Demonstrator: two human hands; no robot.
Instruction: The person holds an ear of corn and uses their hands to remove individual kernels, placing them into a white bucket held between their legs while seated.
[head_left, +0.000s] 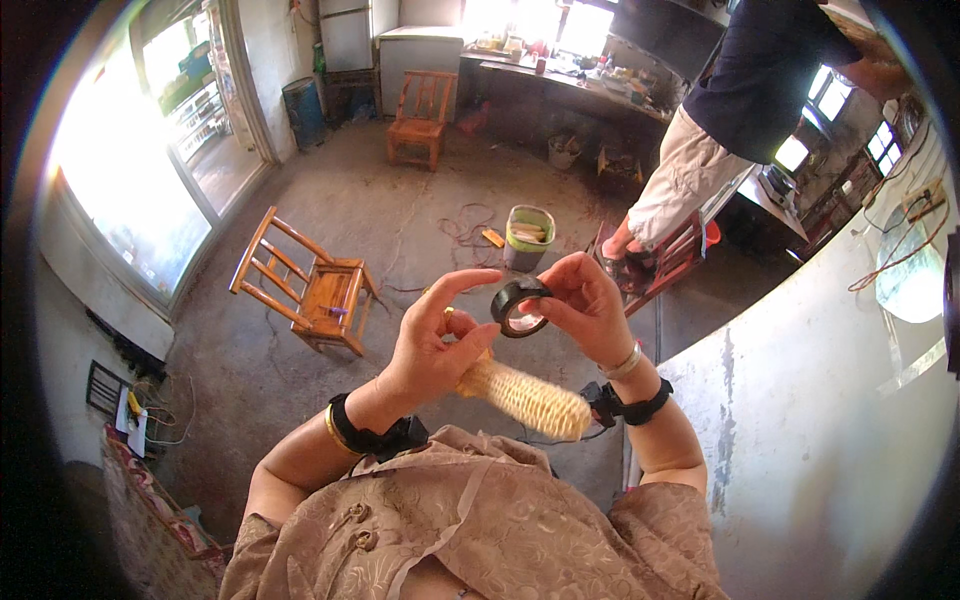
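My right hand (589, 307) pinches a roll of black electrical tape (519, 307) between thumb and fingers, with the roll's open ring turned partly toward me. My left hand (442, 337) has its thumb and index finger spread at the roll's left side; whether they touch it I cannot tell. A pale yellow corncob (536, 401) sticks out from beneath my left palm and slants down to the right. The lower fingers of that hand grip its upper end, which is mostly hidden.
Ahead on the concrete floor stands a lined bin (529, 236), with a yellow-handled tool (493, 238) and loose cord beside it. A wooden chair (330, 300) is at left, another (422, 120) farther back. A person (697, 142) stands on a reddish chair (667, 262) at right, near a white wall (810, 420).
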